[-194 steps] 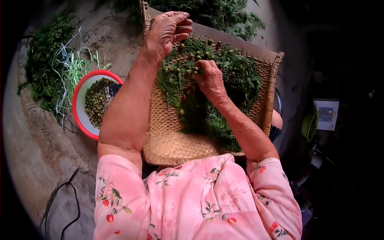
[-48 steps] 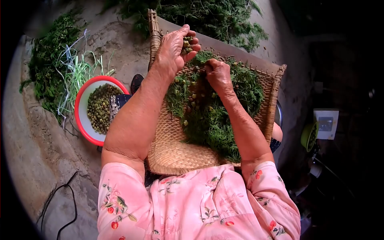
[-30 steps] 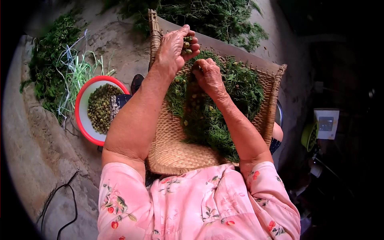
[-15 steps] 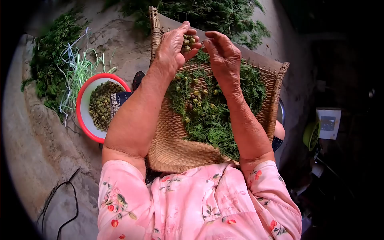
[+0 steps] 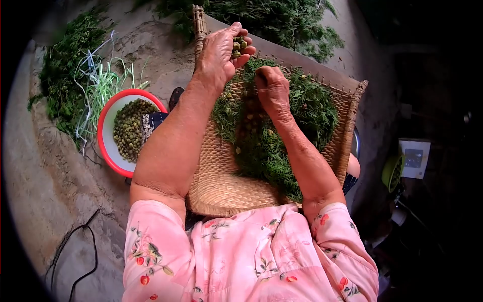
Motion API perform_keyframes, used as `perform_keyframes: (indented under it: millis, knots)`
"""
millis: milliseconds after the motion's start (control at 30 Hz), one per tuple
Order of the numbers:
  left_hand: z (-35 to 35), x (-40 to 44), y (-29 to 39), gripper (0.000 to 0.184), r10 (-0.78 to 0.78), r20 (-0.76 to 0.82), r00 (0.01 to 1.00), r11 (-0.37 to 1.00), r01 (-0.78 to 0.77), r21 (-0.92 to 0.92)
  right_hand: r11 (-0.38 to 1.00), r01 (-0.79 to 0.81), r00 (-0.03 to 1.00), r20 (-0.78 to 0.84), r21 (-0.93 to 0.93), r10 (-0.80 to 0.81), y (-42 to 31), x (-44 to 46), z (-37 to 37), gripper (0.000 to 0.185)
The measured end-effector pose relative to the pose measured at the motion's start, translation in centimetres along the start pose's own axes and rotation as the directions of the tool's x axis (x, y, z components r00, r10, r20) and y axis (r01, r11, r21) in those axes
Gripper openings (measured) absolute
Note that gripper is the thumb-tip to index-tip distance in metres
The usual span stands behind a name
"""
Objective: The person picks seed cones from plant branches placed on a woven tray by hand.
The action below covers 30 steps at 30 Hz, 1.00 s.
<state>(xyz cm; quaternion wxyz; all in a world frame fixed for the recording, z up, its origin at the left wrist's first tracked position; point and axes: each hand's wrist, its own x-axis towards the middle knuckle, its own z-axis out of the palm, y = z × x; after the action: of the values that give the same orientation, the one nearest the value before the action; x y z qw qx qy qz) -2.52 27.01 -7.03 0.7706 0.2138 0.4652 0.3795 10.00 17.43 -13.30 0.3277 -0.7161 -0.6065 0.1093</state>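
My left hand (image 5: 224, 50) is cupped round several small green-brown cones (image 5: 237, 46) above the far left corner of a woven basket (image 5: 221, 194). To its right, my right hand (image 5: 273, 89) is closed with its fingertips pinched, over the green sprigs (image 5: 314, 108) in the basket. Whatever is between those fingertips is too small or hidden to name. Loose cones lie among the sprigs, partly in shadow. A white basin with a red rim (image 5: 104, 146), holding many cones, stands left of my left forearm.
Leafy branches (image 5: 282, 25) lie beyond the basket, with another pile (image 5: 63, 75) at the far left. Pale green and white strips (image 5: 103, 93) lie by the basin. A black cable (image 5: 93, 241) curves on the floor. At right are a green bowl (image 5: 390, 173) and a white box (image 5: 415, 158).
My right hand has moved from beside my left fingers down to the sprigs, and its fingers have closed. My left hand stays round the cones, shifting only slightly.
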Motion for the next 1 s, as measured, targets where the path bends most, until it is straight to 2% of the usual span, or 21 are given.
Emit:
perform_keyframes:
  millis: [67, 133, 167, 267, 400, 467, 500, 533, 633, 700, 900, 1000]
  knots:
    - [0.0, -0.1, -0.1, 0.025, 0.012, -0.004, 1.000, 1.000, -0.011, 0.003, 1.000, 0.013, 1.000, 0.026, -0.026, -0.012, -0.3, -0.2, -0.7, 0.015]
    - [0.0, -0.1, -0.1, 0.024, 0.027, -0.003, 1.000, 0.999, -0.027, 0.021, 0.989, 0.076, 0.987, 0.134, 0.125, -0.093, -0.8, -1.0, -0.5, 0.018]
    - [0.1, 0.0, -0.1, 0.024, 0.027, -0.002, 1.000, 0.999, -0.027, 0.022, 0.983, 0.078, 0.964, 0.237, 0.163, -0.116, -1.5, -1.4, -0.5, 0.019]
    - [-0.1, 0.1, -0.1, 0.023, 0.011, -0.007, 1.000, 1.000, -0.011, 0.021, 0.968, 0.149, 0.916, 0.342, 0.201, -0.212, -2.7, -1.8, 0.5, 0.023]
    - [0.1, -0.2, 0.1, 0.022, 0.008, -0.014, 1.000, 1.000, -0.008, 0.021, 0.965, 0.206, 0.898, 0.361, 0.160, -0.251, -3.2, -1.9, 1.2, 0.020]
    - [0.2, -0.1, 0.2, 0.022, 0.010, -0.022, 1.000, 1.000, -0.009, 0.019, 0.985, 0.088, 0.931, 0.339, 0.147, -0.133, -3.3, -1.6, 0.7, 0.018]
    - [0.1, 0.0, 0.2, 0.022, 0.017, -0.006, 1.000, 1.000, -0.017, 0.013, 0.983, 0.054, 0.945, 0.310, 0.175, -0.107, -3.0, -1.5, 0.5, 0.016]
    - [0.0, 0.0, 0.1, 0.022, 0.022, 0.010, 1.000, 1.000, -0.022, 0.007, 0.962, -0.056, 0.948, 0.317, 0.266, -0.032, -2.8, -1.5, 0.4, 0.017]
    - [0.0, 0.1, 0.0, 0.023, 0.026, 0.007, 1.000, 1.000, -0.026, 0.016, 0.954, -0.044, 0.953, 0.299, 0.298, -0.050, -2.5, -1.8, 0.4, 0.019]
    - [0.0, 0.2, 0.1, 0.023, 0.031, 0.012, 0.999, 0.999, -0.032, 0.015, 0.983, 0.043, 0.930, 0.353, 0.180, -0.106, -2.7, -2.0, 0.3, 0.026]
    - [0.0, 0.1, 0.0, 0.023, 0.025, 0.015, 1.000, 1.000, -0.026, 0.012, 0.977, 0.154, 0.903, 0.379, 0.150, -0.201, -3.4, -2.0, 0.4, 0.026]
    - [0.0, 0.2, 0.0, 0.022, 0.022, 0.016, 1.000, 1.000, -0.022, 0.021, 0.991, 0.087, 0.915, 0.385, 0.104, -0.121, -3.5, -2.0, -0.7, 0.017]
